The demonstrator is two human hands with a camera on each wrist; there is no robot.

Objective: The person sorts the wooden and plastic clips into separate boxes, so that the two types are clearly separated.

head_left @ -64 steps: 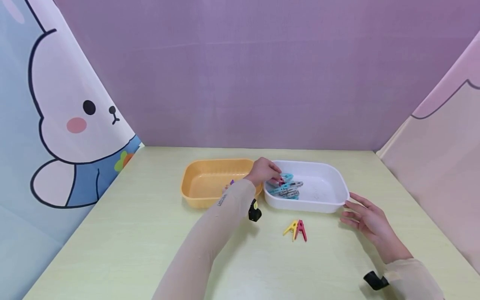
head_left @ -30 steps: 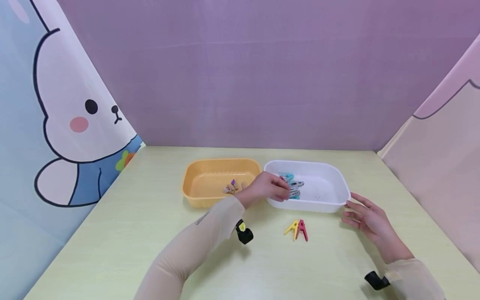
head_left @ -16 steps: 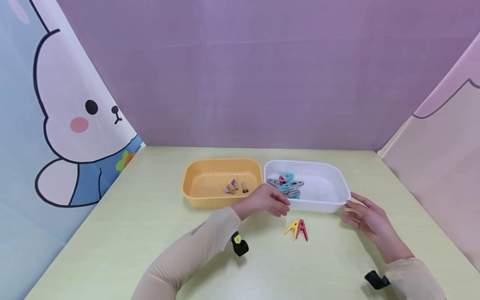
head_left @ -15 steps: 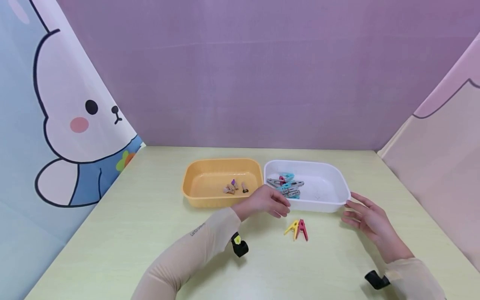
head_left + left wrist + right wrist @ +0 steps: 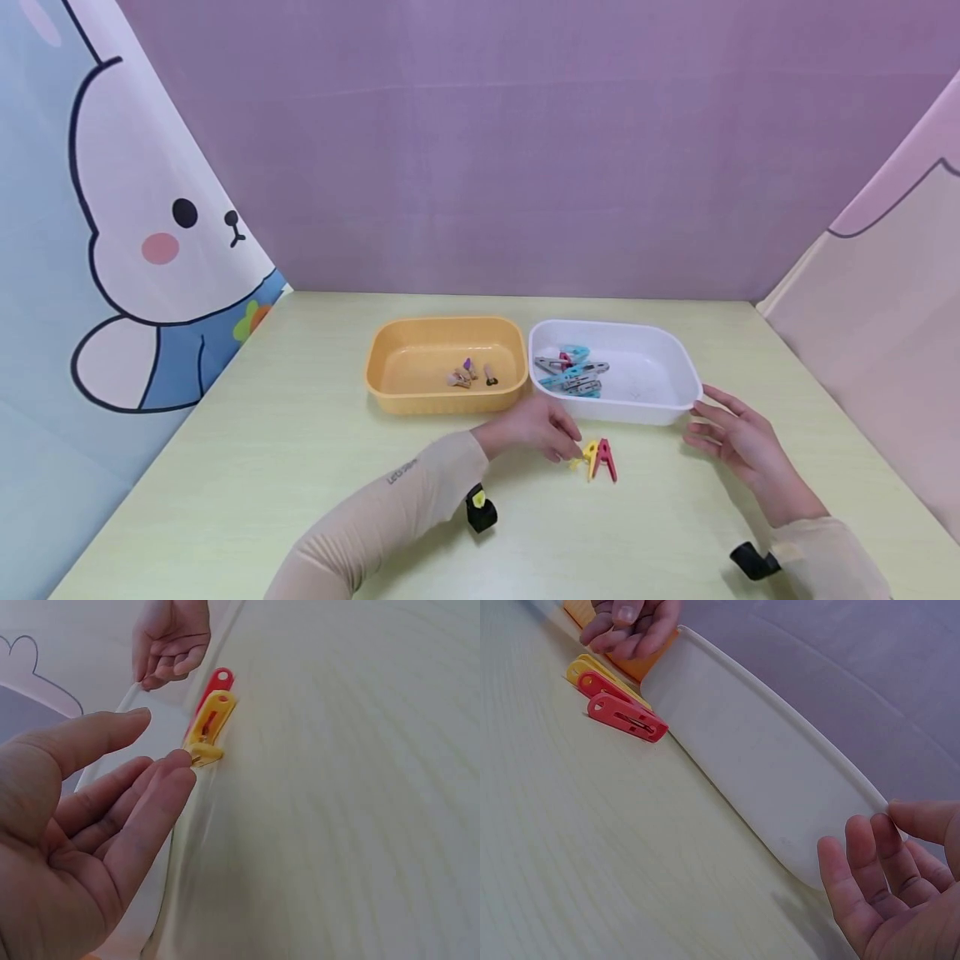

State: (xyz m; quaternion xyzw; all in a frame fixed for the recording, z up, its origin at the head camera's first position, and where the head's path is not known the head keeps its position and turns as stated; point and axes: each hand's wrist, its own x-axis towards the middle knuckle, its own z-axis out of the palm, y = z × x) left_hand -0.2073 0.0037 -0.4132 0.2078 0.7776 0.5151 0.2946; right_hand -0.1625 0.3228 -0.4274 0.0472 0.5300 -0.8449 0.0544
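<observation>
A yellow clothespin (image 5: 591, 455) and a red clothespin (image 5: 604, 460) stand side by side on the table in front of the white tray (image 5: 652, 367). My left hand (image 5: 536, 427) is just left of them, palm down. In the left wrist view its fingertips (image 5: 180, 761) are right by the yellow clothespin, and the thumb is apart from the fingers. My right hand (image 5: 738, 437) holds the white tray's near right corner, thumb on the rim and index finger against the outer wall. Several blue, grey and red clothespins (image 5: 572, 375) lie in the white tray's left part.
To the left of the white tray, close against it, stands an orange tray (image 5: 397, 367) holding several small wooden clips (image 5: 459, 378), one with a purple piece. A purple backdrop (image 5: 480, 167) rises behind the table (image 5: 225, 467).
My left hand has come out of the white tray and moved down toward the table, to the yellow clothespin. The right hand has stayed at the tray's corner.
</observation>
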